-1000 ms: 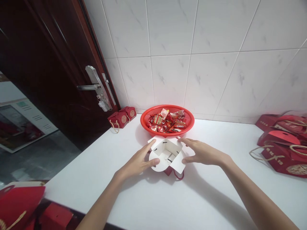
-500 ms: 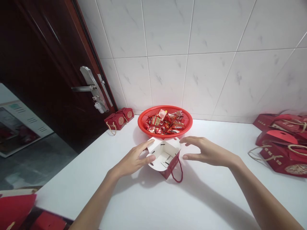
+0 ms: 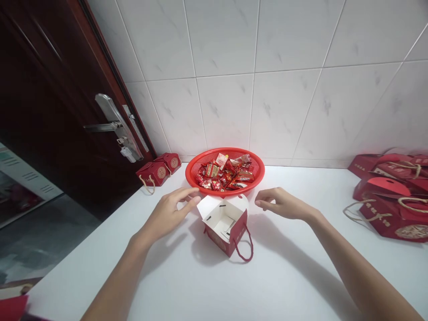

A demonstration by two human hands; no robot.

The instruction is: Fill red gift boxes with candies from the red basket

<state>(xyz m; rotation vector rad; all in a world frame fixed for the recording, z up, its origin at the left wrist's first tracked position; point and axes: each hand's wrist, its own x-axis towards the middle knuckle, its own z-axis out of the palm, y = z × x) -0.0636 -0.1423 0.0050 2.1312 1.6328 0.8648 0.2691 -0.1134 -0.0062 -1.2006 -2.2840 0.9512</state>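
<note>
A small red box (image 3: 217, 236) stands on the white table with its top flaps up, showing a white inside with nothing in it. A dark red cord handle hangs at its right side. My left hand (image 3: 170, 214) is just left of the box near its rear flap, thumb and fingers apart, holding nothing. To the right of the box, my right hand (image 3: 281, 203) hovers with curled fingers and a gap to the thumb, empty. Behind the box sits a red plastic basket (image 3: 259, 171) with red wrapped candies (image 3: 227, 174) in it.
Two closed red boxes (image 3: 158, 169) stand at the table's back left, near a dark door (image 3: 67, 98) with a metal handle. Several red boxes with rope handles (image 3: 391, 214) are grouped at the right. A tiled wall (image 3: 227, 111) rises behind the table (image 3: 274, 285).
My left hand has moved off the box to the left. My right hand's fingers have curled more. The box's front flap no longer sticks out, and the view has shifted slightly.
</note>
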